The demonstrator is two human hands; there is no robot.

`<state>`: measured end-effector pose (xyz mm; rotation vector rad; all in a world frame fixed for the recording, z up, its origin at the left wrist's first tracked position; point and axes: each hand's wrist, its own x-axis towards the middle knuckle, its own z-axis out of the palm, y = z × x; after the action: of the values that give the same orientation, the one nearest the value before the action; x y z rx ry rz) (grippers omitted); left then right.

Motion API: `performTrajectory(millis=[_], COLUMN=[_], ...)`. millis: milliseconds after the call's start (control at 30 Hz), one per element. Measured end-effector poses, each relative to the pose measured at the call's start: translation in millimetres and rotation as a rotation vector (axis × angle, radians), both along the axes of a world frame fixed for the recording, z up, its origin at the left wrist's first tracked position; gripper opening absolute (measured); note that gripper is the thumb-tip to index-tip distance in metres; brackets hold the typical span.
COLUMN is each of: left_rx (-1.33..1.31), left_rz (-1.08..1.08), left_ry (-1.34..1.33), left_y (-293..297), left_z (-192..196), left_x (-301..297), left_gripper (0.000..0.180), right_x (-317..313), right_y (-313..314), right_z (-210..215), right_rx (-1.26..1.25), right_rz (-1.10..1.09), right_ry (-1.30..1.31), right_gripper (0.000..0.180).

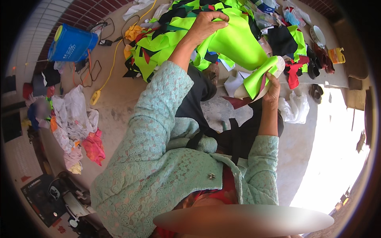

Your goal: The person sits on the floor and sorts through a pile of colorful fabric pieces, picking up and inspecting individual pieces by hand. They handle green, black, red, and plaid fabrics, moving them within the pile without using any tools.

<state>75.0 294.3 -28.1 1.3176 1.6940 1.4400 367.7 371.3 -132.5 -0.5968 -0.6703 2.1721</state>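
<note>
My left hand (206, 27) is raised at the top, its fingers closed on the upper edge of a neon-green cloth piece (238, 43). The cloth stretches down and right to my right hand (271, 88), closed around its folded end. In that same grip are a cream-coloured layer (279, 65) and a dark red strip (238, 102); what these are I cannot make out. Behind my left hand spreads a heap of neon-green, black and red cloth scraps (154, 55).
A blue container (73, 43) stands at the far left near a yellow cord (113, 67). Crumpled cloths (75, 115) lie left, a sewing machine (73, 200) lower left. At right are a white plastic bag (295, 107), shoes (316, 93) and a yellow jug (337, 55).
</note>
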Motion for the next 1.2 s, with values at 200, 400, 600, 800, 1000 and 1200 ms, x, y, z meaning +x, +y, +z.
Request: performTrajectory(millis=[200, 400, 600, 800, 1000, 1200], left_rx=[-0.001, 0.061, 0.144, 0.112, 0.073, 0.014], left_rz=[0.006, -0.015, 0.024, 0.027, 0.006, -0.023], left_ry=[-0.005, -0.081, -0.209, -0.211, -0.265, -0.292], left_y=[4.3, 10.1, 14.4, 14.5, 11.7, 15.7], left_z=[-3.6, -8.9, -18.3, -14.6, -10.9, -12.8], left_x=[2.3, 4.1, -3.6, 0.5, 1.4, 3.8], left_gripper=[0.023, 0.022, 0.024, 0.025, 0.024, 0.023], right_x=[2.9, 4.1, 6.2, 8.7, 9.8, 7.2], right_y=[1.5, 5.3, 8.8, 10.5, 10.4, 8.1], right_z=[4.6, -2.4, -6.3, -7.5, -8.0, -9.6], right_rx=[-0.025, -0.059, -0.064, -0.078, -0.072, 0.022], right_rz=[0.002, -0.042, -0.047, -0.068, -0.077, -0.044], right_ry=[0.069, -0.007, 0.029, 0.069, 0.057, 0.018], right_gripper=[0.042, 0.040, 0.039, 0.038, 0.039, 0.041])
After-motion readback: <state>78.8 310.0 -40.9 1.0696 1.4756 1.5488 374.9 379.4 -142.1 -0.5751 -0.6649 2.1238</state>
